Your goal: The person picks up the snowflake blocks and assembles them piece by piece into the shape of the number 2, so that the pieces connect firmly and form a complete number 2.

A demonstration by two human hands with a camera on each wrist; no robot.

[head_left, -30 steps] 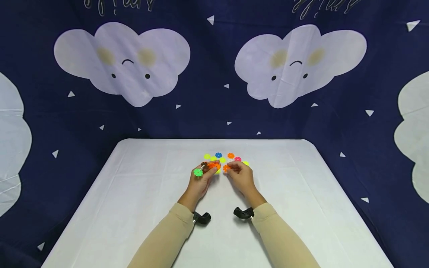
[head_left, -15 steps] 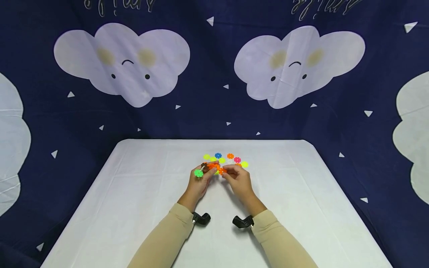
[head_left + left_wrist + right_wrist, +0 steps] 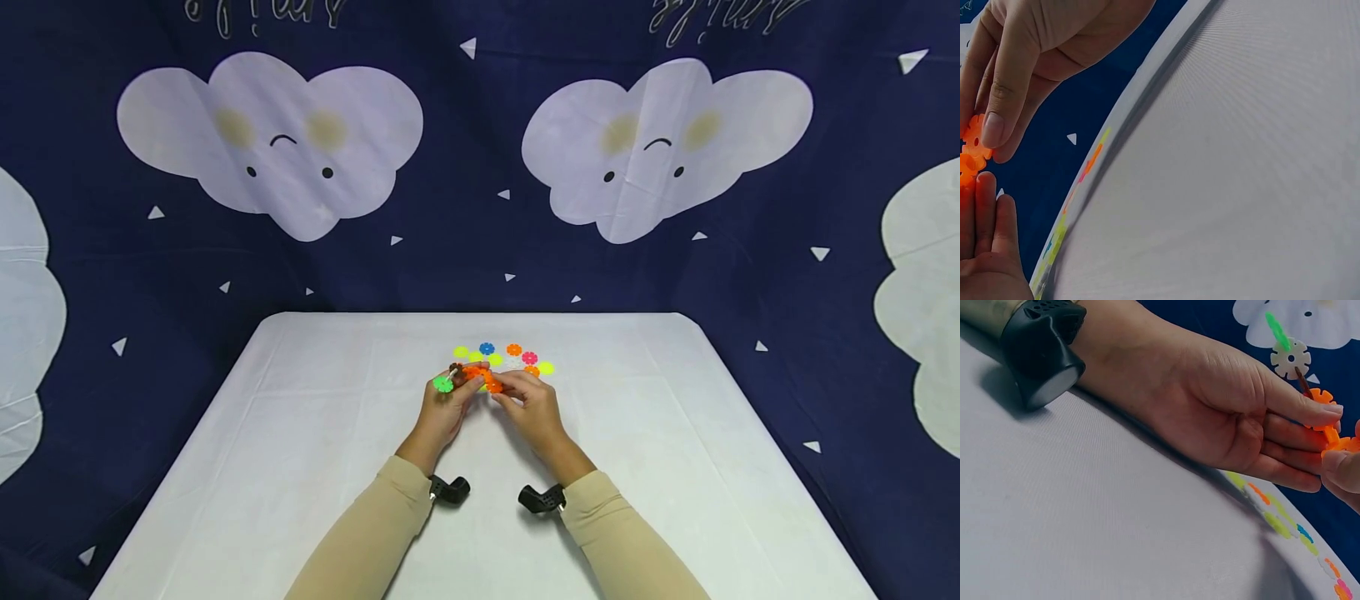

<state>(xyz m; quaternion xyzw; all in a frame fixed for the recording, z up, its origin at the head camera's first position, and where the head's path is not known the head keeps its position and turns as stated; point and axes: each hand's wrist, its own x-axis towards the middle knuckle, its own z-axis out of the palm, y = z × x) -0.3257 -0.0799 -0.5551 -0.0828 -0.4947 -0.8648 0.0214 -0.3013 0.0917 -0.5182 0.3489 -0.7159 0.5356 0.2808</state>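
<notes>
My left hand (image 3: 445, 408) grips a chain of notched plastic snowflake discs between thumb and fingers. At the chain's outer end are a green disc (image 3: 443, 384), a white disc (image 3: 1291, 359) and a brown disc (image 3: 456, 370); several orange discs (image 3: 477, 374) follow toward the other hand. My right hand (image 3: 537, 408) pinches an orange snowflake disc (image 3: 977, 139) between thumb and fingertips. This disc touches the orange end of the chain; whether their slots interlock cannot be told. Fingers partly cover the orange discs.
Loose snowflake discs lie on the white table (image 3: 315, 467) just beyond the hands: yellow, a blue one (image 3: 487, 348), orange, a pink one (image 3: 530, 357) and clear ones. A dark blue cloth with clouds (image 3: 667, 150) hangs behind. Black cameras (image 3: 542, 499) sit at both wrists.
My right hand has moved left and slightly toward me, bringing its orange disc from apart to against the chain's end. The left hand has barely moved and still grips the chain.
</notes>
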